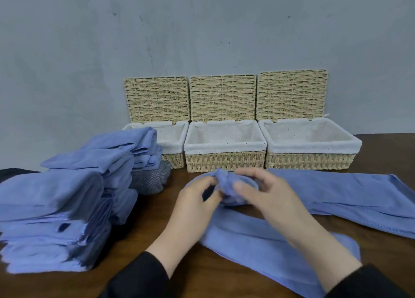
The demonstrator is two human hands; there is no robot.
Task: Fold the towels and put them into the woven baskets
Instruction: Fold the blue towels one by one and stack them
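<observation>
Baskets open, lined; towel rolled outside.

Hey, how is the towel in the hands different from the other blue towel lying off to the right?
The towel being rolled has its far end wound into a roll, which the left hand and right hand pinch; the towel on the right lies flat and untouched. The rolled one runs toward the person, the flat one slants to the table's right edge. Both are blue, folded into long strips, on the brown table.
</observation>
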